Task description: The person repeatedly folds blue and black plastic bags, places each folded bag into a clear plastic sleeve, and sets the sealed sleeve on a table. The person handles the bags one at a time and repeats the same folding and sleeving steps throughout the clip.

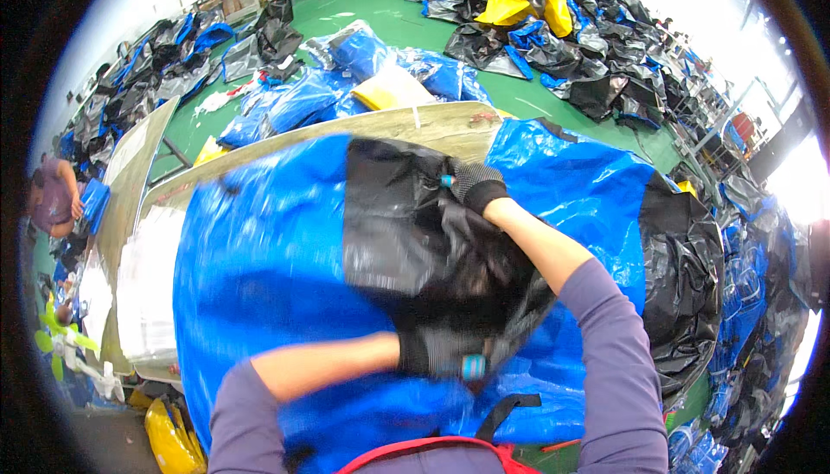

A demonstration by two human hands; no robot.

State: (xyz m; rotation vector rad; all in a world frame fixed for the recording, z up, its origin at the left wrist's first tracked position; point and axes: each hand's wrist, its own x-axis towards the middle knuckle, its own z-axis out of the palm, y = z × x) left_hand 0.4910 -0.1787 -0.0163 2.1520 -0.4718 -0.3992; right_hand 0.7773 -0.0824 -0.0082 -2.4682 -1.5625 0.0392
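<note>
A large sheet of blue and black plastic tarpaulin covers the table before me, and its black part bunches and rises between my hands. My right hand, in a dark dotted glove, is closed on the far edge of this black part. Nearer to me, my left hand, gloved too, grips the near side of it, though motion blurs its fingers. Each glove shows a small light blue patch near the fingertips. To the right lies another blue tarpaulin stretch with a crumpled black end.
Beyond the table's far edge, folded blue packs and a yellow one lie on the green floor. Tarpaulin heaps fill the back right. At far left is another person, near a green-bladed fan.
</note>
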